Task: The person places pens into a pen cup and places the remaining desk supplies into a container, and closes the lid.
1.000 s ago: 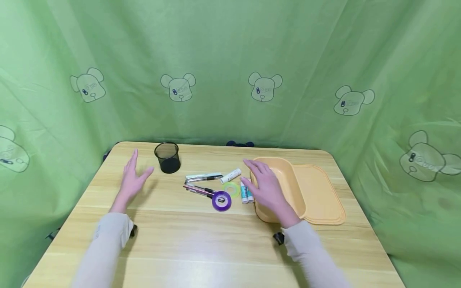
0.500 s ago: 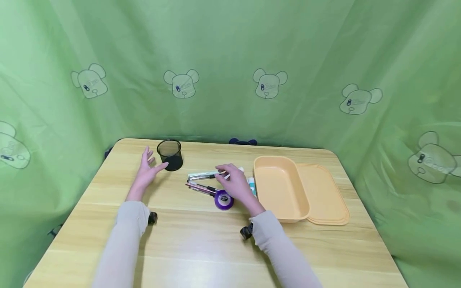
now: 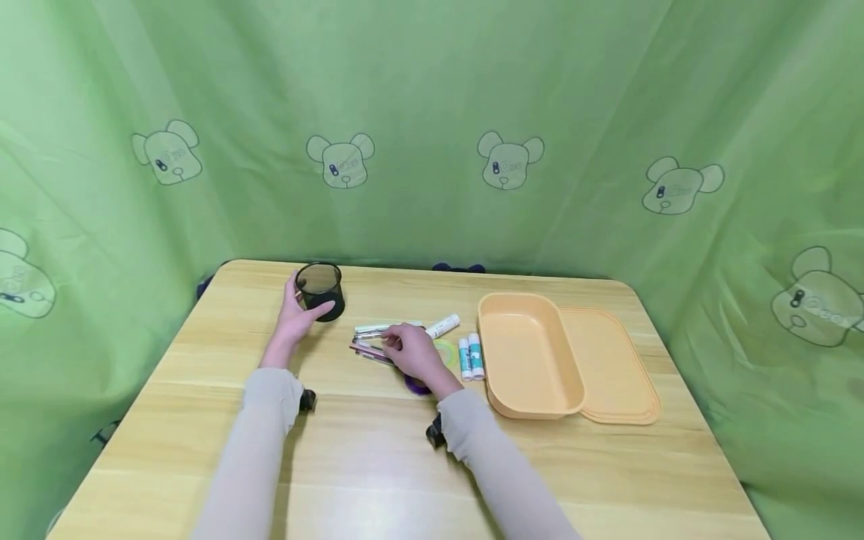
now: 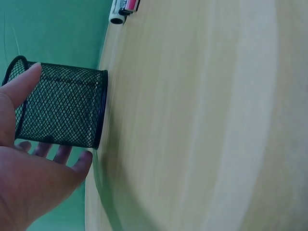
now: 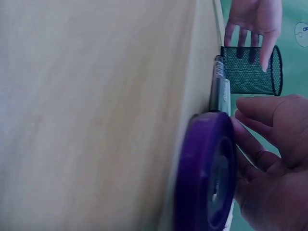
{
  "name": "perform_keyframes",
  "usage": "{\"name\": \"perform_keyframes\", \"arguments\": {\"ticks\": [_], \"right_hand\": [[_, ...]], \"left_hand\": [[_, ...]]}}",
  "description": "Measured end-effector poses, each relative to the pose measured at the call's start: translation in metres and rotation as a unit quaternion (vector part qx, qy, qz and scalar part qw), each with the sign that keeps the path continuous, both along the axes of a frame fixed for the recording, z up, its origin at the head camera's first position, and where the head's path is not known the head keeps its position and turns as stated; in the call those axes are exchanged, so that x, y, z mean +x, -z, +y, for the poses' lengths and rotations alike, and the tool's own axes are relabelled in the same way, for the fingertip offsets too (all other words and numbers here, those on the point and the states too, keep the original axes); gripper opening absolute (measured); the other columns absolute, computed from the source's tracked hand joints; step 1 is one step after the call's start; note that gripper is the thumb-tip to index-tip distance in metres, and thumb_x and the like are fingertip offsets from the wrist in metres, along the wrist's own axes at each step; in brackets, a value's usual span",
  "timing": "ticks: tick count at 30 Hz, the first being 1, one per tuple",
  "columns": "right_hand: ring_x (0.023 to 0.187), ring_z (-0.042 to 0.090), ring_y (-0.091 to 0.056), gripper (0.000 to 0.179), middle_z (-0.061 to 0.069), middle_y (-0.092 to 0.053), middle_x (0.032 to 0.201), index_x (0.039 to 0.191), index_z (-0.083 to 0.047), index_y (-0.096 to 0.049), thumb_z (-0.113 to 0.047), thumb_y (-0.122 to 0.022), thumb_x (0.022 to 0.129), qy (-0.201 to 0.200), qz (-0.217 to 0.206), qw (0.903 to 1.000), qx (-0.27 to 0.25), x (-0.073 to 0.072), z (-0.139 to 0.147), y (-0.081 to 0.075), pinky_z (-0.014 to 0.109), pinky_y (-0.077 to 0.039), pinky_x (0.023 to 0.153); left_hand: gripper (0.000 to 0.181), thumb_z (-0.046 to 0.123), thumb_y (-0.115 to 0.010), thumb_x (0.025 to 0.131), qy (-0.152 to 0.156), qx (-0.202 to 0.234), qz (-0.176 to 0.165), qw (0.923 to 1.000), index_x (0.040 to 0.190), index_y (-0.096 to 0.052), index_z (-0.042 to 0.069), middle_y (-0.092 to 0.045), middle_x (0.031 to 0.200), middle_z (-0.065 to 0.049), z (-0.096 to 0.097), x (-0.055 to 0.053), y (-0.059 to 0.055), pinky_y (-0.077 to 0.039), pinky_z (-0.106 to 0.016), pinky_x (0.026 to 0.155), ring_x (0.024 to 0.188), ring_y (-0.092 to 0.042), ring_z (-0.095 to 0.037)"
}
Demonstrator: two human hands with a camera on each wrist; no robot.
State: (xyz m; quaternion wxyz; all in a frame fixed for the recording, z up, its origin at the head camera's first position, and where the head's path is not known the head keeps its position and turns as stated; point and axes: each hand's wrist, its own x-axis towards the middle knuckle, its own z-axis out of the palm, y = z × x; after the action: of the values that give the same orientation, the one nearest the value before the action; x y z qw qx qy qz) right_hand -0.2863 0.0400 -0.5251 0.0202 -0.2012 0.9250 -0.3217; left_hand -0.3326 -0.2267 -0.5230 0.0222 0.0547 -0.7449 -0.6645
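A black mesh pen holder (image 3: 322,306) stands near the table's back left. My left hand (image 3: 292,321) is around it, thumb across the near side and fingers along the opposite side, as the left wrist view of the holder (image 4: 62,106) shows. My right hand (image 3: 415,354) hovers low over a group of pens (image 3: 367,352), its fingers loosely bent and the thumb near the index finger. No pen shows between its fingertips. Beside that hand, a purple tape roll (image 5: 197,168) lies partly hidden by it in the head view.
Right of the right hand are a white glue stick (image 3: 443,325), a pale green tape roll (image 3: 446,350) and two blue-and-white glue sticks (image 3: 475,356). Further right sits an orange box (image 3: 529,360), with its flat lid (image 3: 607,360) beside it. A green curtain (image 3: 418,217) hangs behind the table.
My left hand has moved right and come around the pen holder. The right hand has moved left from beside the orange box, past the glue sticks, to over the pens.
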Motion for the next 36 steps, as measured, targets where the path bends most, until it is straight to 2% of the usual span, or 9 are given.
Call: {"name": "perform_keyframes", "arguments": {"ticks": [6,10,14,17,21,24,26,29,36], "right_hand": [[0.085,0.013,-0.066,0.019,0.002,-0.073,0.096,0.113,-0.009,-0.077,-0.012,-0.072,0.096,0.004,0.005,0.9998,0.019,-0.009,-0.005,0.005,0.027,-0.057,0.078],[0.087,0.014,-0.067,0.017,0.002,-0.075,0.097,0.11,-0.01,-0.078,-0.011,-0.073,0.095,0.005,0.008,0.9996,0.025,-0.01,-0.003,0.005,0.027,-0.058,0.079],[0.084,0.013,-0.067,0.013,0.002,-0.076,0.095,0.105,-0.011,-0.08,-0.011,-0.075,0.094,0.006,0.009,0.9994,0.034,-0.011,-0.002,0.005,0.025,-0.057,0.077],[0.08,0.011,-0.066,0.009,0.001,-0.076,0.091,0.101,-0.012,-0.08,-0.01,-0.075,0.093,0.004,0.009,0.9991,0.04,-0.013,-0.002,0.004,0.023,-0.056,0.074],[0.077,0.01,-0.065,0.008,0.0,-0.076,0.087,0.098,-0.012,-0.08,-0.009,-0.076,0.092,0.003,0.008,0.999,0.044,-0.014,-0.003,0.003,0.022,-0.056,0.072],[0.077,0.01,-0.065,0.008,0.0,-0.076,0.086,0.097,-0.012,-0.081,-0.009,-0.076,0.092,0.003,0.006,0.9989,0.047,-0.014,-0.003,0.002,0.022,-0.056,0.072],[0.077,0.01,-0.064,0.008,0.0,-0.076,0.086,0.097,-0.012,-0.081,-0.009,-0.075,0.093,0.003,0.006,0.9988,0.049,-0.013,-0.003,0.002,0.022,-0.055,0.072],[0.077,0.011,-0.063,0.009,0.0,-0.075,0.086,0.097,-0.012,-0.081,-0.01,-0.073,0.094,0.001,0.004,0.9987,0.051,-0.012,-0.003,0.001,0.022,-0.054,0.072],[0.077,0.011,-0.062,0.01,0.001,-0.075,0.088,0.099,-0.011,-0.08,-0.01,-0.071,0.096,0.001,0.001,0.9991,0.043,-0.011,-0.003,0.002,0.023,-0.054,0.073]], "left_hand": [[0.103,0.018,-0.079,0.092,-0.005,-0.006,-0.001,1.0,0.166,-0.008,0.019,-0.02,0.17,-0.019,0.003,-0.012,0.004,-0.021,-0.053,0.13,0.157,-0.02,-0.039],[0.098,0.021,-0.079,0.093,-0.006,-0.018,-0.002,0.9998,0.165,-0.013,0.015,-0.024,0.168,-0.023,0.002,-0.013,0.007,-0.019,-0.053,0.131,0.157,-0.021,-0.04],[0.093,0.021,-0.079,0.093,-0.007,-0.016,0.006,0.9998,0.163,-0.019,0.013,-0.026,0.168,-0.022,0.002,-0.015,0.012,-0.022,-0.053,0.13,0.156,-0.024,-0.039],[0.09,0.018,-0.078,0.094,0.0,-0.011,0.002,0.9999,0.162,-0.02,0.008,-0.024,0.167,-0.024,0.003,-0.011,0.003,-0.021,-0.056,0.129,0.156,-0.022,-0.043],[0.091,0.015,-0.076,0.095,0.009,-0.005,-0.002,0.9999,0.163,-0.017,0.005,-0.021,0.169,-0.024,0.003,-0.01,-0.002,-0.018,-0.056,0.13,0.157,-0.019,-0.043],[0.092,0.019,-0.076,0.095,0.008,-0.016,0.005,0.9998,0.164,-0.015,0.009,-0.02,0.17,-0.02,0.0,-0.015,0.008,-0.018,-0.054,0.131,0.158,-0.018,-0.04],[0.093,0.021,-0.076,0.095,0.008,-0.029,0.009,0.9995,0.164,-0.015,0.009,-0.02,0.17,-0.019,0.0,-0.016,0.012,-0.018,-0.053,0.131,0.158,-0.018,-0.04],[0.093,0.024,-0.077,0.095,0.008,-0.041,0.01,0.9991,0.164,-0.015,0.009,-0.021,0.17,-0.019,0.0,-0.017,0.013,-0.02,-0.052,0.131,0.157,-0.02,-0.04],[0.09,0.023,-0.077,0.095,0.008,-0.04,0.013,0.9991,0.162,-0.019,0.007,-0.024,0.168,-0.022,0.0,-0.015,0.012,-0.021,-0.052,0.13,0.156,-0.022,-0.04]]}}
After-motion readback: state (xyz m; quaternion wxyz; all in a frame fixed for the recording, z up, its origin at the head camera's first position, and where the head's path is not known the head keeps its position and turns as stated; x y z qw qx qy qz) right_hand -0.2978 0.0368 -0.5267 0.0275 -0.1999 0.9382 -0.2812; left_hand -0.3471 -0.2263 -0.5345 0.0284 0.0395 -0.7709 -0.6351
